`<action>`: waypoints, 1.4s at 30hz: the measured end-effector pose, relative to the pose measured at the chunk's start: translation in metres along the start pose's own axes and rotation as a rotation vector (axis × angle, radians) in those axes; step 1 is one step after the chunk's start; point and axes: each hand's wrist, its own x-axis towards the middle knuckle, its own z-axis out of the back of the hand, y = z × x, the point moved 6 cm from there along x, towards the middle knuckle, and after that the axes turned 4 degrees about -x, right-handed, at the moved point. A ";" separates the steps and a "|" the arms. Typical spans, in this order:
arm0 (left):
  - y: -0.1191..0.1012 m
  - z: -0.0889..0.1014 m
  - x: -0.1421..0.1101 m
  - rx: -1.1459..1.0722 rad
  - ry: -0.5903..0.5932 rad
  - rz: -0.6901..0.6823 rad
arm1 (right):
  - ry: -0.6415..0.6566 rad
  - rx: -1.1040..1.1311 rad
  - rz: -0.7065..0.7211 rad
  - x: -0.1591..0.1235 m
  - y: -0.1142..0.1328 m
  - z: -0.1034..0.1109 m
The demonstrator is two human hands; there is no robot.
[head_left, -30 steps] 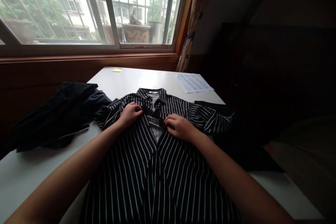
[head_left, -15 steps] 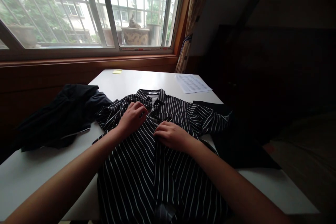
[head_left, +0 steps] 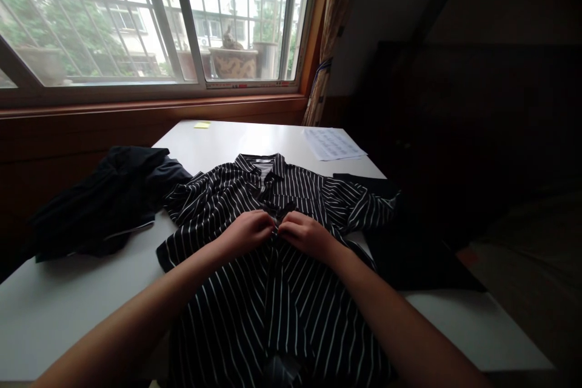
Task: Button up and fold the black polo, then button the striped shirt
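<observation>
A black shirt with white stripes [head_left: 227, 309] lies front up, its collar pointing toward the window and its short sleeves spread to the sides. On the upper front opening, my left hand [head_left: 249, 230] pinches the left edge of the cloth. My right hand [head_left: 307, 233] grips the opposite edge, its fingers almost touching those of the left. The fingertips meet at the front placket, and any button between them is hidden. Above the hands the neck opening shows a pale lining.
A heap of dark clothes [head_left: 100, 206] lies on the left of the white table [head_left: 59, 315]. Dark fabric [head_left: 422, 254] covers part of its right side. Printed sheets [head_left: 334, 144] and a yellow sticky note [head_left: 202, 125] lie at the far end, below the barred window [head_left: 236, 12].
Both hands have moved down the shirt front and closer together. My left hand let go higher up, lifted, and came down beside the right. The upper front gap has narrowed.
</observation>
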 end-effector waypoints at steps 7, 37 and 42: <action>-0.002 -0.008 -0.009 -0.212 0.015 -0.088 | -0.030 -0.014 -0.001 -0.001 0.003 0.008; 0.013 -0.003 -0.016 -0.639 -0.064 0.290 | -0.126 -0.071 0.190 0.000 0.025 0.018; 0.028 0.009 -0.017 -0.769 -0.193 0.327 | -0.137 -0.030 0.099 -0.001 0.015 0.017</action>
